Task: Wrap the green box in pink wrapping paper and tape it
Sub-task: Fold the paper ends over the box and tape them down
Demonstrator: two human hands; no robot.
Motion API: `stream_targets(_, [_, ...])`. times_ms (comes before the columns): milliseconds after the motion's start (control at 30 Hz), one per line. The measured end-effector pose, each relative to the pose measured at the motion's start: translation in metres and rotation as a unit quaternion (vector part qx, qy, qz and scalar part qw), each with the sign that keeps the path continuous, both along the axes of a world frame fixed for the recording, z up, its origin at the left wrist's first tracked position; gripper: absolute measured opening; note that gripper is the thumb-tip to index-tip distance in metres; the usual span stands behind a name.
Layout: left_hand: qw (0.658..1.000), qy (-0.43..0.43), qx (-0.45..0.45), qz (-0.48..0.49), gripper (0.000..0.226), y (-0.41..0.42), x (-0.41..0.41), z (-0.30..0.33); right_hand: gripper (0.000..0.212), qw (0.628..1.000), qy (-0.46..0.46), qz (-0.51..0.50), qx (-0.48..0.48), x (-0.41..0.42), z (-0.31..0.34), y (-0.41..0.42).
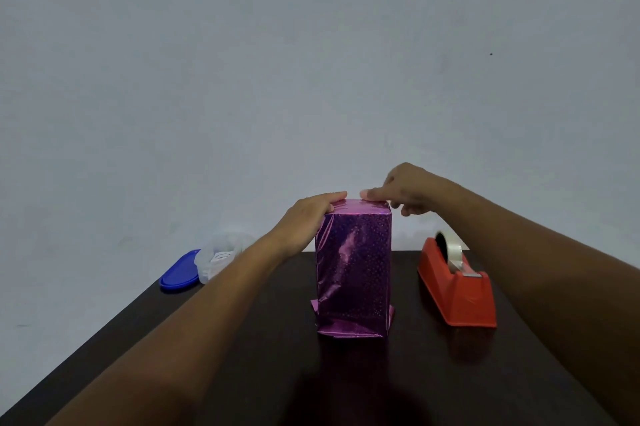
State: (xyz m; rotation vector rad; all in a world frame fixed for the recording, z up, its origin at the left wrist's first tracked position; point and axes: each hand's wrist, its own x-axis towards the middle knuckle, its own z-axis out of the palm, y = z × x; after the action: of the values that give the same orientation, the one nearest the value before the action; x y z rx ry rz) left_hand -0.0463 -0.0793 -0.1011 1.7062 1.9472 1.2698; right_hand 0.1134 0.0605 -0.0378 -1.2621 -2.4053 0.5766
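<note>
Box (353,269) stands upright at centre of frame, lower middle, on the dark table (263,373). Fully covered in pink paper (356,290): shiny, foil-like, purple-pink in this light, fine dotted pattern all over. A pale streak of glare runs diagonally across the front face. No green shows anywhere. Front face has creases near its left edge. Top face looks flat and lighter pink. At the base the paper flares out in small loose flaps, one to the left, one to the right, and a folded lip along the front bottom edge lying on the table.

Left hand (308,217) comes in from lower left of frame. Palm lies against the box's upper left side, fingers straight and laid over the top left edge. Grip: flat, pressing, not curled round anything.

Right hand (405,193) comes in from the right. One finger extended, tip pressing the top face near its far edge; other fingers curled loosely above the top right corner. Whether it pins a strip of tape there cannot be told.

Red tape dispenser (457,290) sits right of the box, apart from it, clear roll mounted, cutter end toward the camera.

Left of frame at the table's far edge: blue lid (178,275), oval, flat. Beside it, touching, a clear plastic tub (218,257), partly hidden behind the left forearm.

Plain grey wall (311,61) fills the upper frame.
</note>
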Motion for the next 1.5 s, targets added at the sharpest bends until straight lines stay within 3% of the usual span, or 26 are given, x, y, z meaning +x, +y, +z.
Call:
stream_targets(167, [0.997,0.067,0.028,0.026,0.05,0.004,0.002,-0.003,0.035,0.985,0.153,0.008,-0.082,0.006,-0.018,-0.008])
stream_targets(367, [0.992,0.073,0.067,0.081,0.063,0.006,0.0,-0.007,0.041,0.919,0.344,0.016,-0.192,-0.001,-0.049,-0.026])
stream_targets(433, [0.981,0.097,0.089,0.141,0.074,0.011,-0.002,-0.009,0.041,0.904,0.395,-0.004,-0.164,-0.004,-0.067,-0.026])
stream_targets(500, [0.967,0.093,0.104,0.213,0.074,0.013,-0.003,-0.01,0.037,0.913,0.4,-0.021,-0.071,-0.007,-0.088,-0.029])
stream_targets(567, [0.953,0.03,0.109,0.281,0.076,0.011,-0.003,-0.01,0.039,0.921,0.388,-0.02,0.004,-0.007,-0.104,-0.036])
stream_targets(633, [0.939,-0.087,0.122,0.311,0.078,0.012,-0.01,-0.014,0.049,0.926,0.377,0.007,-0.014,-0.008,-0.112,-0.044])
stream_targets(767, [0.87,-0.356,0.169,0.297,0.077,0.011,-0.017,-0.02,0.08,0.934,0.264,0.045,-0.238,-0.006,-0.109,-0.061])
stream_targets(867, [0.842,-0.407,0.201,0.292,0.073,0.007,-0.012,-0.024,0.098,0.905,0.238,0.035,-0.351,-0.006,-0.106,-0.066])
stream_targets(1033, [0.792,-0.478,0.224,0.308,0.078,0.005,-0.017,-0.038,0.105,0.872,0.199,0.038,-0.446,-0.006,-0.103,-0.071])
stream_targets(1100, [0.755,-0.548,0.238,0.27,0.069,0.005,-0.011,-0.038,0.108,0.834,0.242,0.036,-0.494,-0.006,-0.108,-0.07])
stream_targets(1167, [0.728,-0.607,0.235,0.214,0.064,0.008,-0.011,-0.038,0.098,0.779,0.354,0.049,-0.515,-0.008,-0.113,-0.066])
stream_targets(1233, [0.752,-0.618,0.176,0.145,0.049,0.008,-0.011,-0.041,0.085,0.732,0.475,0.066,-0.484,-0.012,-0.116,-0.058])
stream_targets(1300, [0.816,-0.56,0.062,0.127,0.037,0.005,-0.013,-0.044,0.066,0.7,0.56,0.071,-0.439,-0.011,-0.113,-0.05])
stream_targets(1367, [0.869,-0.456,-0.017,0.191,0.053,0.001,-0.017,-0.049,0.06,0.722,0.582,0.073,-0.366,-0.006,-0.111,-0.041])
stream_targets(1433, [0.892,-0.378,0.039,0.243,0.062,-0.001,-0.021,-0.044,0.065,0.817,0.525,0.08,-0.224,0.004,-0.11,-0.036])
stream_targets(1500, [0.907,-0.348,0.095,0.216,0.061,-0.004,-0.026,-0.034,0.068,0.907,0.404,0.093,-0.078,0.011,-0.111,-0.032])
